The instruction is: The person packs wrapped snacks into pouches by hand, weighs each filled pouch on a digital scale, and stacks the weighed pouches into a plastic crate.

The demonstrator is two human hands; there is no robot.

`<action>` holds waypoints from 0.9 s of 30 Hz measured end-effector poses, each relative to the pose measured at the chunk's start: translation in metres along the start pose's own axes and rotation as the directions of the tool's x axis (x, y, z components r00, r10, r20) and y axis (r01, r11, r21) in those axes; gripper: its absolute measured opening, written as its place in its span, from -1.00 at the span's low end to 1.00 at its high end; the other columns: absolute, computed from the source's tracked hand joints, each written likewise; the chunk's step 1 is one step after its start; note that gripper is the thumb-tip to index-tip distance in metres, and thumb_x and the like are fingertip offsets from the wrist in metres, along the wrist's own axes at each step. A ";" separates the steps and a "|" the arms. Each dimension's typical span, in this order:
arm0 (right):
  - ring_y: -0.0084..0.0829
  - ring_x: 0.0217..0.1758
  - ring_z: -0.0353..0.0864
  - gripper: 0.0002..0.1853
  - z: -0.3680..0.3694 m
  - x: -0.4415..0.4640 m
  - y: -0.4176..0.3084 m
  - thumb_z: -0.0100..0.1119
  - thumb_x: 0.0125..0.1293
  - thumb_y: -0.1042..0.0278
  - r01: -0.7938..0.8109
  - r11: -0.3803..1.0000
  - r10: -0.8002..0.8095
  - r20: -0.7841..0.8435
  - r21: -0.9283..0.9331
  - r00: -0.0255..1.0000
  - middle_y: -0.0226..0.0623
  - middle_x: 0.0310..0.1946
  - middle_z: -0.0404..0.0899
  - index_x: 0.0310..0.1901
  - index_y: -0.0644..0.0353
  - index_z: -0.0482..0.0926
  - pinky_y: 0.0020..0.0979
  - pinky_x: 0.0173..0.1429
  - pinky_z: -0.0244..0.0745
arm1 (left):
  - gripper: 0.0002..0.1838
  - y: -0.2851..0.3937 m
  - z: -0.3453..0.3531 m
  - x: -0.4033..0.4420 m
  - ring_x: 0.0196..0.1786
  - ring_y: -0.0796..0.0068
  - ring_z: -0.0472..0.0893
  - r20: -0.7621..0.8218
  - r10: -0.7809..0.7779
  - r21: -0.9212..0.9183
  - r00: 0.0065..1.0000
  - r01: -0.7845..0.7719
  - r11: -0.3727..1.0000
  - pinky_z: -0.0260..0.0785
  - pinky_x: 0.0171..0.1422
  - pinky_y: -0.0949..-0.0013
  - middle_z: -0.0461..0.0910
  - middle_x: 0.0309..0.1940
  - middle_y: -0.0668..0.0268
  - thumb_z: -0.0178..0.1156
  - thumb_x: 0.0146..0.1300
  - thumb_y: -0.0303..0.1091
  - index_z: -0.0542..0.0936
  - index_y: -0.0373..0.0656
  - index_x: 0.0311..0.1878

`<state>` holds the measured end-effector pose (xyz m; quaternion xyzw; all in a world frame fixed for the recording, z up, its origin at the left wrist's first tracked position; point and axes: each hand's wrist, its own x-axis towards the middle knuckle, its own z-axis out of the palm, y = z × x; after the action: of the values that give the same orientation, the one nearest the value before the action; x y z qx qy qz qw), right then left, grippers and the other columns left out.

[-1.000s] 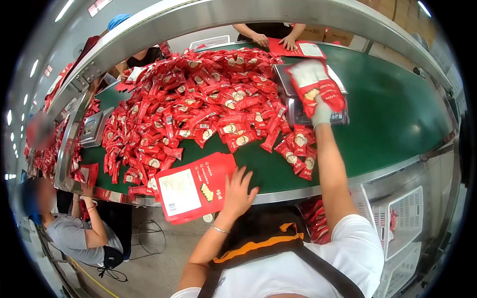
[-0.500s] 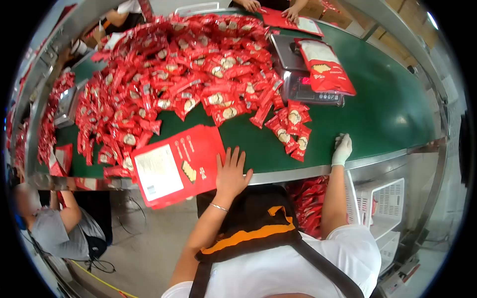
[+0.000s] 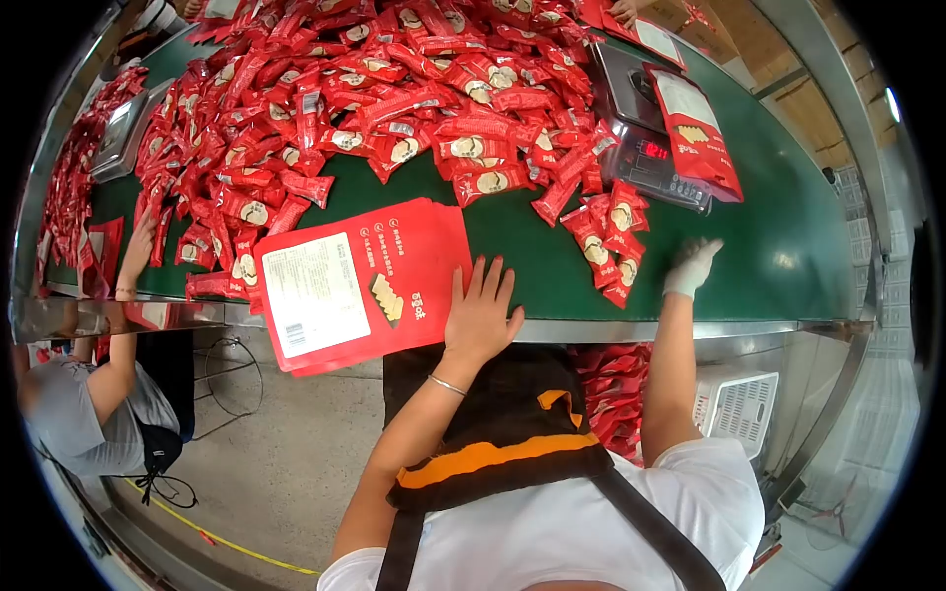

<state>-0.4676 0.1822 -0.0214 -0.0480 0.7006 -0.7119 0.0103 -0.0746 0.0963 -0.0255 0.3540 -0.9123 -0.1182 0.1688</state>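
My bare left hand (image 3: 483,313) lies open, fingers spread, over the right edge of a stack of flat red printed pouches (image 3: 414,246). The stack overhangs the front edge of the table. In a pale glove, my right hand (image 3: 694,267) rests near the table's front edge, its fingers apart and pointing to the right, holding nothing visible. Just left of it lies a small group of red snack packets (image 3: 609,236). Beyond it, a red pouch (image 3: 698,138) sits on a digital scale (image 3: 645,169) with a lit red display.
A large heap of red snack packets (image 3: 394,79) covers the back and left of the green table (image 3: 778,217). Another scale (image 3: 128,133) stands at far left. A co-worker's hand (image 3: 141,246) reaches in there. A white crate (image 3: 739,409) and red packaging (image 3: 613,394) are below the table.
The view has tilted and shifted. My right hand's fingers have spread from a more curled pose, while my left stays on the pouches. The left co-worker's hand now reaches over the table.
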 end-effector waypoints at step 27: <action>-0.01 -0.22 0.70 -0.64 -0.445 -0.115 -0.147 0.29 0.23 0.21 -0.012 0.287 0.160 0.036 -0.958 0.986 0.15 -0.35 0.66 -0.13 0.39 0.63 -0.21 -0.08 0.53 | -0.47 0.001 0.015 0.000 0.47 0.21 0.30 -0.009 0.126 0.225 0.992 -0.121 0.967 0.02 0.54 -0.03 0.39 0.40 0.25 0.05 0.34 -0.11 0.45 -0.11 0.33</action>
<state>-0.3823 0.6379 0.1134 -0.0511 0.9855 -0.1494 0.0616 -0.0813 0.0981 -0.0392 0.3146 -0.9380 0.0004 0.1455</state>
